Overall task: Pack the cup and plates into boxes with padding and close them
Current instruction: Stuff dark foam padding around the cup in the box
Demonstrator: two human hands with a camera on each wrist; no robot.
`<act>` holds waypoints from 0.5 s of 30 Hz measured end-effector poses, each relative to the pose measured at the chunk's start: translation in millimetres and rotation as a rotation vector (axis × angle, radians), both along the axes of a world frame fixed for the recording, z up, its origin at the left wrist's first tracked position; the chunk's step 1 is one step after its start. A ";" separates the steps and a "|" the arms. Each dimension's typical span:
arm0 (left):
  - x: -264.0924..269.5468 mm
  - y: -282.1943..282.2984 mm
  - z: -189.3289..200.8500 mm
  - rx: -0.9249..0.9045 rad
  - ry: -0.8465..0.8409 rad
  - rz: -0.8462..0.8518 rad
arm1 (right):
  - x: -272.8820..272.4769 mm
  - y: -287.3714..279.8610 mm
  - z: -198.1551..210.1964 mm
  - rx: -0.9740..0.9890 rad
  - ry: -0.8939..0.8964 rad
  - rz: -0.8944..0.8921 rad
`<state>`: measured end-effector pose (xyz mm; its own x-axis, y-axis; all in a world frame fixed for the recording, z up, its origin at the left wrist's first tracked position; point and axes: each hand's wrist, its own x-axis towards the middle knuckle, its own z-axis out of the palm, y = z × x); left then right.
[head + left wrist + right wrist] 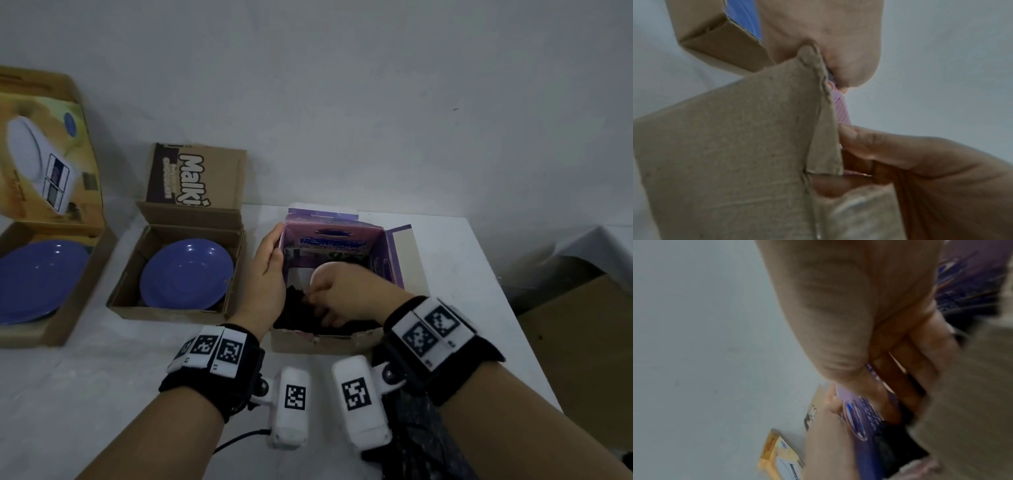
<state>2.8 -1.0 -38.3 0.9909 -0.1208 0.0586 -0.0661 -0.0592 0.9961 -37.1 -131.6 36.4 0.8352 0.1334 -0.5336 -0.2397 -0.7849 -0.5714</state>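
1. Far left of the white tabletop (102,370): large open box (82,274) with a printed lid standing up; a blue plate (37,277) lies inside.
2. Beside it, well apart from the left box: smaller brown box (171,308), its "Malki…" flap raised against the wall; second blue plate (186,274) sits tilted inside.
3. Right of that, just beside: purple-printed box (342,236), flaps up, near the tabletop's middle.
4. Left hand (265,270) grips this box's left wall, thumb inside, fingers (859,142) curled over the card edge.
5. Right hand (337,291) reaches down into the purple box, fingers bent into dark crumpled padding (298,305) on the box floor. Whether they pinch it I cannot tell; the right wrist view is blurred.
6. The cup is not to be made out in any view.
7. Both wrists carry black bands with square-coded markers and white camera pods.
8. Room: plain grey-white wall (376,102) behind, tabletop pushed against it. Off the tabletop's right edge, brown cardboard (582,359) lies lower down.
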 end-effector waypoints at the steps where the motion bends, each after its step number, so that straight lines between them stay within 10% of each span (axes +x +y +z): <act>1: -0.8 0.3 0.1 -0.016 -0.003 0.000 | 1.0 -3.9 0.9 -0.058 -0.103 -0.055; 4: -2.9 0.8 0.4 -0.031 0.012 -0.002 | 2.3 -3.9 -4.2 -0.258 -0.173 0.065; 10: -2.5 -0.4 1.5 -0.054 0.054 0.021 | -2.5 7.2 -5.4 0.175 0.092 0.001; 15: -3.3 -1.8 3.4 -0.024 0.039 0.022 | 4.6 15.2 -23.5 0.004 0.210 0.201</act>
<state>-0.5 -2.8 -34.9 0.9950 -0.0978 0.0224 -0.0260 -0.0362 0.9990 -32.5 -116.5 12.9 0.6630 0.2873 -0.6913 -0.1928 -0.8268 -0.5285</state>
